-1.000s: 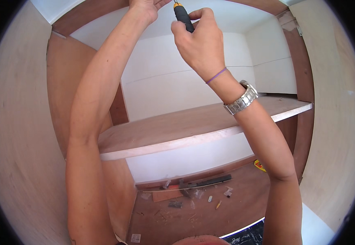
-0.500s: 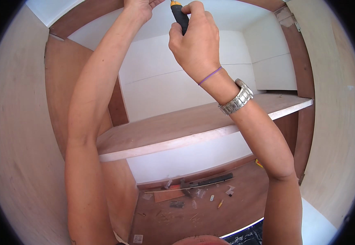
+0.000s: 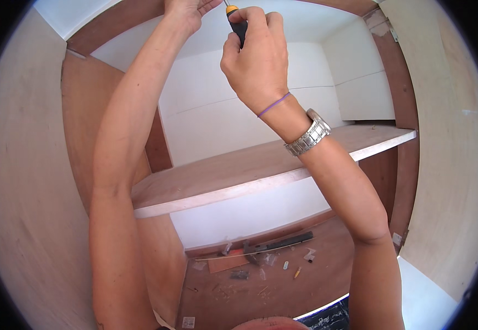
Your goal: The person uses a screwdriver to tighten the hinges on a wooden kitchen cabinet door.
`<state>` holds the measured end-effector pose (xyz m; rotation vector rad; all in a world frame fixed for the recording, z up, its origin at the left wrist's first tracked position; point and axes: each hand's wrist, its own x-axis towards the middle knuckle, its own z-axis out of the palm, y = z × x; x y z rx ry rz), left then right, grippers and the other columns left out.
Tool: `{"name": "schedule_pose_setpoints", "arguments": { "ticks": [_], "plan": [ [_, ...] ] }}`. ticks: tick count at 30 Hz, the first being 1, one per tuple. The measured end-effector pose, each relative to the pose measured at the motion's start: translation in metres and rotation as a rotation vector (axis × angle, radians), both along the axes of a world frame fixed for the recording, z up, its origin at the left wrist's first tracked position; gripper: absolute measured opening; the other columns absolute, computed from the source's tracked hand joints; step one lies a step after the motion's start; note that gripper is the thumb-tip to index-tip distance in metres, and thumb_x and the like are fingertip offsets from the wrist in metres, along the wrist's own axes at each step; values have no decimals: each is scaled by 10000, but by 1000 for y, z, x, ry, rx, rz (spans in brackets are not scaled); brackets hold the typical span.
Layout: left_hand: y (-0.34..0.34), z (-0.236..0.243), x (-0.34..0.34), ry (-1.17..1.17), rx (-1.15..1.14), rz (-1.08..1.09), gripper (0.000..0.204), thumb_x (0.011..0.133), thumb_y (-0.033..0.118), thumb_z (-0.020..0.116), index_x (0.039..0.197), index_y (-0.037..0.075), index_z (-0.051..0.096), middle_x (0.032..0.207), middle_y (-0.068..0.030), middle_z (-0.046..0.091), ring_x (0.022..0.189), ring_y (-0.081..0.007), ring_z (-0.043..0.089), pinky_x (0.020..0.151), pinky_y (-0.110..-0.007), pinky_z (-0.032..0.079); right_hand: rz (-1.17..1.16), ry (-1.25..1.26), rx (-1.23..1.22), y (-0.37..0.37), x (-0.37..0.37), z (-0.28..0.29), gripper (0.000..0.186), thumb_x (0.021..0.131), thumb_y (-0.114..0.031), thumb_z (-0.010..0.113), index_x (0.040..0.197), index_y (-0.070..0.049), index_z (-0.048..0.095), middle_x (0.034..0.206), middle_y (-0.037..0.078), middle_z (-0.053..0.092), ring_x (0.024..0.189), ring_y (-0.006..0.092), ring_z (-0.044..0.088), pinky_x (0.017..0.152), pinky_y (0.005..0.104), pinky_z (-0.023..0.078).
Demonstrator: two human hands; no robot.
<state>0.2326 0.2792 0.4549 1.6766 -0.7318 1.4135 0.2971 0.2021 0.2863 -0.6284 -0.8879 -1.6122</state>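
Observation:
My right hand [image 3: 255, 52] is closed around the black-and-yellow handle of a screwdriver [image 3: 235, 23] at the top of the view, its metal shaft running up out of the picture. Just left of the shaft is my left hand [image 3: 188, 12], cut off by the top edge; whether its partly visible fingers hold anything I cannot tell. Both hands are raised high inside a wooden cabinet, above a brown shelf [image 3: 211, 187] with a pale front edge, in front of a white back panel [image 3: 195, 126].
Pale door panels [image 3: 24, 181] flank the cabinet, with a hinge [image 3: 394, 33] at upper right. On the lower board [image 3: 272, 291] lie a dark hammer [image 3: 283, 243], a wood offcut [image 3: 225, 265], a small yellow piece [image 3: 297, 271], plastic scraps and debris.
My right hand and the screwdriver have shifted a little left in the view over the last second. My left hand has moved slightly left and up, staying beside the shaft.

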Motion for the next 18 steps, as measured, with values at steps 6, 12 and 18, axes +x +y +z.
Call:
{"name": "schedule_pose_setpoints", "arguments": {
  "ticks": [6, 12, 18],
  "plan": [
    [-5, -5, -3, -27, -27, 46, 223, 1004, 175, 641, 1133, 0, 691, 1043, -141, 745, 978, -238, 722, 863, -359, 593, 25, 75, -117, -10, -5, -6, 275, 880, 21, 571, 1155, 11, 568, 1072, 228, 500, 865, 402, 607, 750, 471, 555],
    [-2, -4, -2, -19, 0, -5, 230, 1010, 171, 635, 1149, -5, 689, 1061, -149, 738, 1000, -243, 717, 899, -377, 594, 112, 73, -137, -7, 0, -2, 328, 846, -70, 645, 1165, -14, 595, 1069, 210, 514, 758, 305, 612, 687, 399, 536],
    [-2, -3, -1, -8, 9, 11, 220, 1006, 173, 641, 1123, -6, 691, 1016, -146, 745, 954, -239, 728, 858, -368, 606, 34, 44, -77, -6, 7, -1, 344, 831, -55, 651, 1168, -12, 603, 1052, 220, 537, 759, 312, 601, 689, 404, 529]
  ]
}}
